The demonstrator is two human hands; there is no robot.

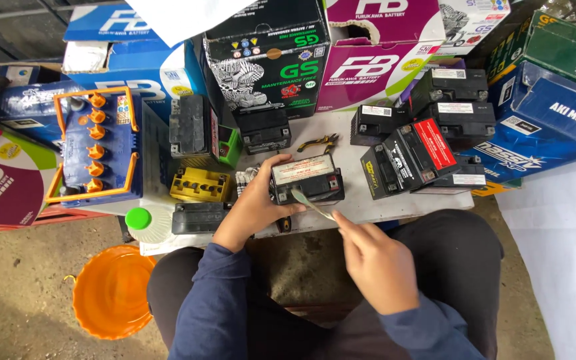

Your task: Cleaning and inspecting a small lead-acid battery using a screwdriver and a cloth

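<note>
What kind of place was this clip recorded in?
Probably a small vehicle battery shop or repair stall: many black batteries on a low white board, stacked battery cartons behind, and pliers lying among them.

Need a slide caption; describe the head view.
Left hand steadies a small black battery; right hand holds a thin strip against it.

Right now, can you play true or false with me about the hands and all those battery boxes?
1. The left hand grips a small black battery. True.
2. The right hand is empty. False: it holds a thin strip that reaches the battery.
3. The bowl on the floor is blue. False: it is orange.
4. Pliers lie behind the held battery. True.
5. The white bottle has a green cap. True.
</note>
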